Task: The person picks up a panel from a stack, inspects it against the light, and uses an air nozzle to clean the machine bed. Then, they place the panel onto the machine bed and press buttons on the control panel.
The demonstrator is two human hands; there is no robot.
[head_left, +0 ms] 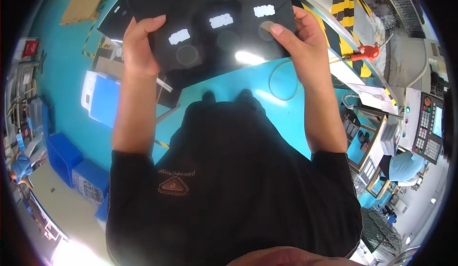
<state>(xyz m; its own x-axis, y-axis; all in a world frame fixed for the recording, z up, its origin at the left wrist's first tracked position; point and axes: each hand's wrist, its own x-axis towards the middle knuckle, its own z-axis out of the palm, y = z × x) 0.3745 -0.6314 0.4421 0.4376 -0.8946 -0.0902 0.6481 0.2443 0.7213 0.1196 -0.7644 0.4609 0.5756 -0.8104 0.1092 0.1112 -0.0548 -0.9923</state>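
Observation:
A glossy black panel (210, 42) is held up in front of me, tilted, with its top running out of the picture. Three white patches and three round marks sit in a row across it, and light glares near its lower edge. My left hand (141, 44) grips the left edge, thumb on the face and the other fingers mostly hidden behind. At the right edge my right hand (305, 42) is closed the same way, its thumb lying over the rightmost round mark.
A red air gun (366, 53) with a hose lies by the striped frame at right. Beyond it stands a machine control panel (429, 127). Left are a blue-topped white bin (102, 99), blue crates (64, 156) and cardboard (83, 1). Two other people work farther off, left and right.

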